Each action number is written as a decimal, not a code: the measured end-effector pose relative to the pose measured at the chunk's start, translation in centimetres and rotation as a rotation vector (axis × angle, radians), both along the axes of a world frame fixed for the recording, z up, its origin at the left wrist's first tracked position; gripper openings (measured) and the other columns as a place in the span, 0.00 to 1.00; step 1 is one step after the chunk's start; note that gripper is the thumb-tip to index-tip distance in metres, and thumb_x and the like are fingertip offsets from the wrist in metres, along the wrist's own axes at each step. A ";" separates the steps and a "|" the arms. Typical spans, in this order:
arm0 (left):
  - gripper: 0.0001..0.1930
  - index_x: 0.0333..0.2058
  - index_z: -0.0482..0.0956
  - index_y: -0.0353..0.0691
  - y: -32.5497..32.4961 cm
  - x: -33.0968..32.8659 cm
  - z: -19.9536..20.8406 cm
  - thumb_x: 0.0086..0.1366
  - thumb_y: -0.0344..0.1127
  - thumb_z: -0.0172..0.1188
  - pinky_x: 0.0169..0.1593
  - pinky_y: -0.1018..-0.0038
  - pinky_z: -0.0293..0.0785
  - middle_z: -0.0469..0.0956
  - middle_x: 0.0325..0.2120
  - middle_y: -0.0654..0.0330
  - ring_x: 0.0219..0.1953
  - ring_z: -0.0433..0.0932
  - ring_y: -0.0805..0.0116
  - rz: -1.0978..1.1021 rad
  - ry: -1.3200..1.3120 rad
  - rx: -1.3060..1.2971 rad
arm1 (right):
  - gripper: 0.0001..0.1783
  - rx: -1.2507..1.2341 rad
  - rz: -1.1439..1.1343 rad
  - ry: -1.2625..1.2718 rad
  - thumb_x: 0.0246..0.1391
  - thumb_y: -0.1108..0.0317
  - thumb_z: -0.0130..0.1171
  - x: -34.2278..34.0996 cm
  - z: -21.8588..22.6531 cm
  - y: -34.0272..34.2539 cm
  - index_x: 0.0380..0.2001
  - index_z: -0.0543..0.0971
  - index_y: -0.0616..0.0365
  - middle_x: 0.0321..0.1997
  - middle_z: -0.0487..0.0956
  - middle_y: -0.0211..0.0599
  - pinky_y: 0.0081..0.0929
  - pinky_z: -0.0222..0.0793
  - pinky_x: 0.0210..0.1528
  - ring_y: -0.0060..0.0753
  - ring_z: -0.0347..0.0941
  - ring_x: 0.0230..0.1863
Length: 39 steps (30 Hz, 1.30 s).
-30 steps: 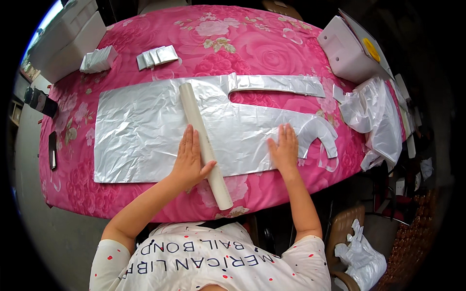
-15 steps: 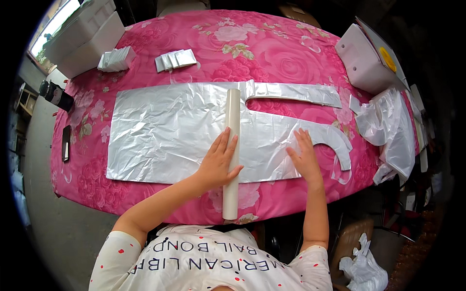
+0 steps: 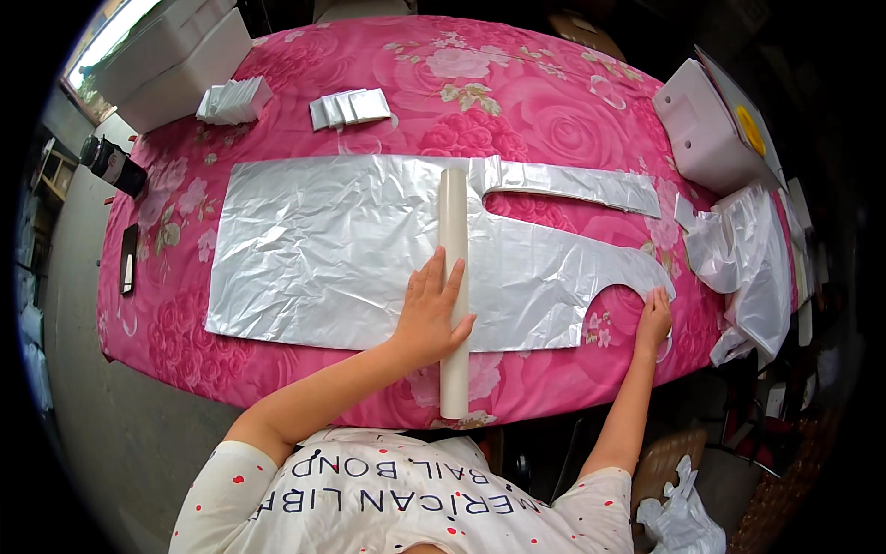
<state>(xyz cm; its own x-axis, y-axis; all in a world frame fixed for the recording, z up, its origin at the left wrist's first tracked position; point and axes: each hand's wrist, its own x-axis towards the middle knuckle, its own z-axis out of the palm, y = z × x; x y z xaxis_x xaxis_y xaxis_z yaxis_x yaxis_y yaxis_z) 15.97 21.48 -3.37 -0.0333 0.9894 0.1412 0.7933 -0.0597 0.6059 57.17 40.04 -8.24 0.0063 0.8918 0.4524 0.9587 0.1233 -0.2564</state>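
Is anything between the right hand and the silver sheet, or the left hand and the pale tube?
Nothing visible: the right hand holds the silver sheet at its curved end, and the left hand rests against the pale tube lying across it.

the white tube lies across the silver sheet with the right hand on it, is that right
Not quite: the head view shows the left hand on the white tube, while the right hand is at the curved end of the silver sheet. The tube does lie across it.
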 end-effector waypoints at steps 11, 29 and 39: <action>0.31 0.60 0.53 0.35 0.9 -1.0 1.9 0.61 0.36 0.54 0.60 0.61 0.56 0.42 0.63 0.49 0.62 0.51 0.50 -0.135 -0.441 0.110 | 0.05 -0.301 0.279 0.782 0.50 0.75 0.55 -16.5 9.5 -7.7 0.32 0.74 0.63 0.27 0.74 0.34 0.19 0.66 0.31 0.27 0.70 0.26; 0.11 0.40 0.74 0.34 -7.5 -24.0 1.0 0.61 0.35 0.56 0.37 0.76 0.73 0.78 0.32 0.59 0.33 0.77 0.72 0.479 -1.048 -0.538 | 0.31 -0.658 0.423 0.018 0.35 0.49 0.66 -25.9 9.2 -23.7 0.36 0.73 0.63 0.35 0.76 0.49 0.38 0.67 0.40 0.47 0.73 0.38; 0.15 0.41 0.74 0.34 -9.5 -26.8 1.2 0.52 0.26 0.60 0.38 0.74 0.72 0.77 0.34 0.57 0.34 0.76 0.65 0.542 0.000 -0.153 | 0.22 -1.003 0.308 0.291 0.38 0.61 0.64 -25.1 9.3 -22.5 0.33 0.75 0.68 0.26 0.79 0.45 0.27 0.72 0.30 0.33 0.77 0.27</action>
